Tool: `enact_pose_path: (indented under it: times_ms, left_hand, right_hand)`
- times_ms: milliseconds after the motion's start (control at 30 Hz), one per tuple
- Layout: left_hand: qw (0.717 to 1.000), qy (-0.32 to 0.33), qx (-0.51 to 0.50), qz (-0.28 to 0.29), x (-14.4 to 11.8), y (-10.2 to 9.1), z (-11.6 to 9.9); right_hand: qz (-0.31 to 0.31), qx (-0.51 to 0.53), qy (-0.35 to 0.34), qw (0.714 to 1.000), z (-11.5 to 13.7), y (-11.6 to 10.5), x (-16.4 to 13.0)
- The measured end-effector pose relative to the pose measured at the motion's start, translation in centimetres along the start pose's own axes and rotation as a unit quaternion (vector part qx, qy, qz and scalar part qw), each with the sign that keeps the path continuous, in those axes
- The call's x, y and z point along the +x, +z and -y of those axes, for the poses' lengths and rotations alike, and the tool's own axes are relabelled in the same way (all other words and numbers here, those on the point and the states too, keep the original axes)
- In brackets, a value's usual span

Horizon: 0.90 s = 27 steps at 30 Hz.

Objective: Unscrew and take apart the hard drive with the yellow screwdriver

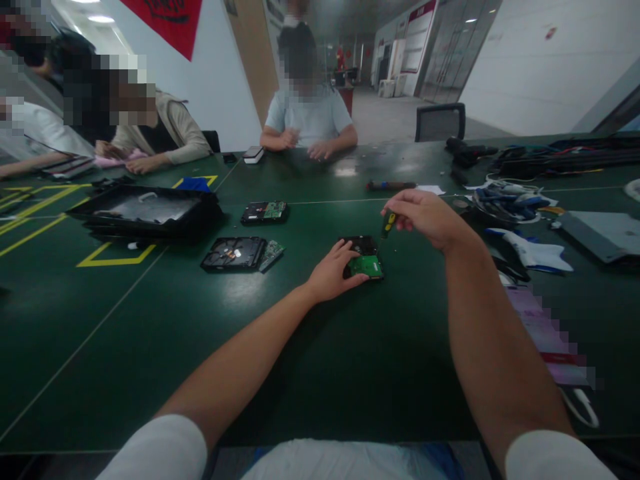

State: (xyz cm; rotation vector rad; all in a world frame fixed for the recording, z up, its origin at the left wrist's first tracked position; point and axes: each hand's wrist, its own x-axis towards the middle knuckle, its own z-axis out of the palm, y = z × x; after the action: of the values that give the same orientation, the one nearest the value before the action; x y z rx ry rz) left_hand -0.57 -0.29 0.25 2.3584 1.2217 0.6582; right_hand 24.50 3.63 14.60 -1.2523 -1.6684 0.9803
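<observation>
A hard drive lies on the green table with its green circuit board facing up. My left hand rests over its left side, fingers spread and the thumb along the near edge. Pinched in the fingers of my right hand is a small yellow-and-black screwdriver, pointing down at the drive's right edge. Whether its tip touches a screw is too small to tell. To the left lies a second hard drive with a loose circuit board against it. Another hard drive sits farther back.
A black tray stands at the left. On the right are gloves, a bundle of cables, a grey box and a power drill. A red-and-black tool lies farther back. Several people sit across the table.
</observation>
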Motion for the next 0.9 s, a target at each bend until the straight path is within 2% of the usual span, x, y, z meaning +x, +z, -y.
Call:
enact_pose_path:
  times_ms: [233,633,900]
  left_hand:
    - [1.0,0.005,-0.005,-0.006,-0.06,-0.06,-0.09]
    - [1.0,0.012,-0.001,-0.01,0.04,0.06,-0.19]
    - [1.0,0.003,0.001,-0.008,0.03,0.28,-0.08]
  right_hand:
    - [0.022,0.02,-0.02,0.999,-0.52,-0.08,0.09]
    - [0.02,-0.02,-0.079,0.996,-0.07,0.51,-0.34]
    - [0.002,-0.029,-0.088,0.996,0.02,0.62,-0.36]
